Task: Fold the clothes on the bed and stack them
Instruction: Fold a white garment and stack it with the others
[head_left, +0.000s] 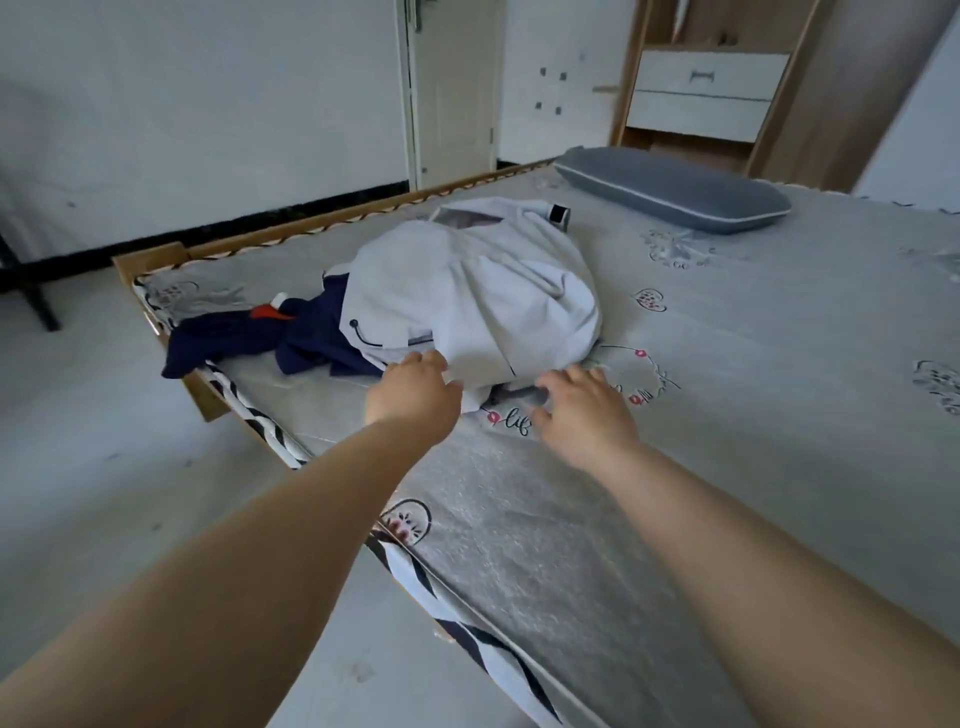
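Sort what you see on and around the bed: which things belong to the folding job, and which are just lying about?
Part of the job: light grey garment; navy garment; left hand; right hand; bed.

Just lying about: grey pillow; wooden drawer unit; door.

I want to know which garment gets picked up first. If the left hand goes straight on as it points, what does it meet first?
Most likely the light grey garment: the left hand is already at its near hem, with the navy garment off to its left.
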